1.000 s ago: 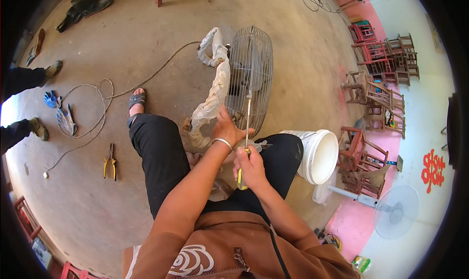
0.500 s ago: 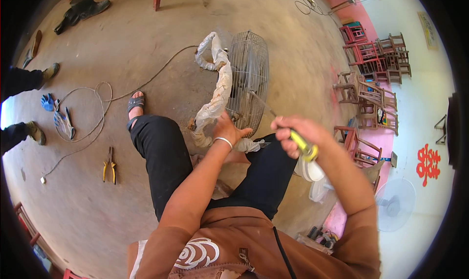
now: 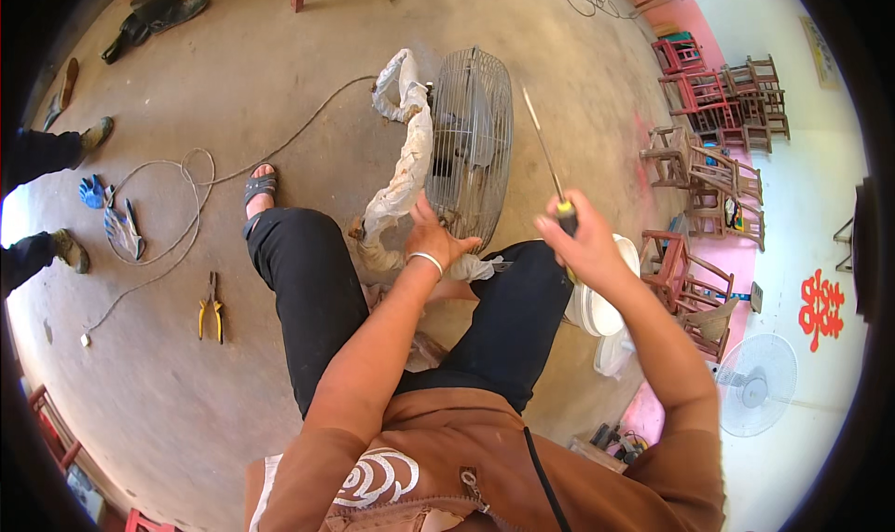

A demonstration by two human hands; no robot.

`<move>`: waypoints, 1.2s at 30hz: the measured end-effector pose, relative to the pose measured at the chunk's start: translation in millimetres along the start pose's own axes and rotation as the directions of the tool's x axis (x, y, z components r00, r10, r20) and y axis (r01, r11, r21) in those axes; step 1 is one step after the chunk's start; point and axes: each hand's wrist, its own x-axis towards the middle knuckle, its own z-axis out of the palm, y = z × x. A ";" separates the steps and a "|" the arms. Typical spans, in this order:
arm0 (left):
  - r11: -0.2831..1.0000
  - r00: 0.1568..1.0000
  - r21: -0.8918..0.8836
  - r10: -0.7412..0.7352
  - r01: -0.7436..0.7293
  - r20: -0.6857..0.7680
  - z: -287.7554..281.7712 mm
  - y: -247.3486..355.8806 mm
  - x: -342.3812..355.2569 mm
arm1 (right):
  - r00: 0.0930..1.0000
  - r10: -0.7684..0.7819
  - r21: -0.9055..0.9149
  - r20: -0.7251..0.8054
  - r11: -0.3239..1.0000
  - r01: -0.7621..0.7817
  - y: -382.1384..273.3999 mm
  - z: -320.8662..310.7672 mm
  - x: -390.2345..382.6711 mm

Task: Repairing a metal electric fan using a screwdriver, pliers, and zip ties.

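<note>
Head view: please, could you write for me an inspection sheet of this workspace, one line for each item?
Surface: brown floor.
Job's things: fan cage, white-wrapped pole beside it, screwdriver.
Clutter: pliers, gloves, white bucket.
Grip: left hand at the lower end of the fan cage, exact hold unclear; right hand holds the screwdriver, apart from the fan cage.
Cables: looped cable on the floor, left side.
Surroundings: stacked chairs by the right wall; another person's shoes at left.

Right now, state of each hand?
Left hand: thumb spread, at the fan cage's lower end; grip cannot be told.
Right hand: closed, holding a screwdriver.
</note>
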 end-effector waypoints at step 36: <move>0.998 0.996 -0.034 -0.044 0.047 0.083 -8.1 -7.5 4.6 | 0.895 -0.369 -0.348 -0.250 0.897 0.273 30.5 75.6 135.5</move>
